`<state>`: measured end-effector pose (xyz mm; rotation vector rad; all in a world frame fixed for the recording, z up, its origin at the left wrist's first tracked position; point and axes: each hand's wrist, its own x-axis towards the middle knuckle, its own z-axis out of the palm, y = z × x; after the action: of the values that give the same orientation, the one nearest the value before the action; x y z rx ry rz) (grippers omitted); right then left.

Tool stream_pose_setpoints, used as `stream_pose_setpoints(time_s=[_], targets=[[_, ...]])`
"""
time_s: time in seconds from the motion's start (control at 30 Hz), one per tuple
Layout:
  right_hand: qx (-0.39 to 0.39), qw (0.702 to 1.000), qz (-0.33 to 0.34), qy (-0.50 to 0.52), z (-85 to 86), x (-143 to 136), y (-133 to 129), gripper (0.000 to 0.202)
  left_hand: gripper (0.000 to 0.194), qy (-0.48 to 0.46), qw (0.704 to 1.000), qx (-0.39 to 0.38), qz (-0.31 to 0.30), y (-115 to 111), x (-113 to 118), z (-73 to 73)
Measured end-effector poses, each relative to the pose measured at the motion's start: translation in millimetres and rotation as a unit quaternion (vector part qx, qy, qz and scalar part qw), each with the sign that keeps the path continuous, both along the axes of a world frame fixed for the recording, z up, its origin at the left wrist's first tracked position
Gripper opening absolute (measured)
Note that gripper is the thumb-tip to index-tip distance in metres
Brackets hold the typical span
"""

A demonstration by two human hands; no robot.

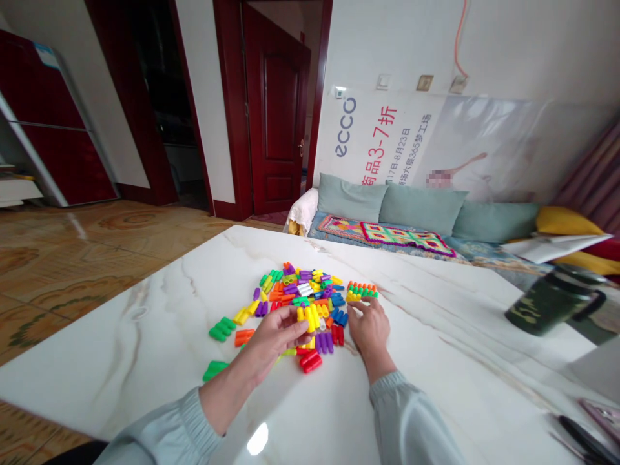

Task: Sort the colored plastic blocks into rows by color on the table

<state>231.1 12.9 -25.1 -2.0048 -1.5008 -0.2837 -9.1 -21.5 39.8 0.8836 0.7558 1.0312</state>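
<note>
My left hand (278, 332) is closed around a yellow plastic building block (309, 316) made of joined bullet-shaped tubes, held just above the near side of a loose pile. On the pile's right, my right hand (369, 325) has its fingers at the front of a small block stack (361, 292), with orange, green and yellow rows. The fingers partly cover the stack's lower front. Between the hands lie purple blocks (324, 343) and red blocks (310, 361). Green blocks (223, 329) lie left of my left hand.
The white marble-look table (169, 342) carries everything. A dark camouflage mug (552, 300) stands at the right, and a black-handled item (584, 439) lies near the right front edge. Beyond the table is a sofa with pale green cushions (421, 208).
</note>
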Motion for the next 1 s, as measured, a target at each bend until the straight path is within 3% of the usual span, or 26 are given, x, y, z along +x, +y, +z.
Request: stream_pose_setpoints(time_s=[0.17,0.5,0.87,1.0], targets=[[-0.065,0.998,0.000,-0.019,4.4,-1.5,0.3,0.029,0.035,-0.002,1.000,0.003,-0.005,0.5,-0.8,1.6],[-0.069,0.997,-0.012,-0.018,6.9,-3.8,-0.3,0.030,0.032,0.007,1.000,-0.003,-0.011,-1.5,-1.3,4.9],[-0.004,0.998,-0.053,0.019,5.8,0.0,-5.7,0.035,0.039,0.019,1.000,-0.006,-0.008,-2.1,-0.5,5.5],[0.036,0.995,-0.058,0.074,1.5,2.9,-1.7,0.024,0.040,0.021,1.000,-0.004,-0.007,-2.1,-0.6,4.8]])
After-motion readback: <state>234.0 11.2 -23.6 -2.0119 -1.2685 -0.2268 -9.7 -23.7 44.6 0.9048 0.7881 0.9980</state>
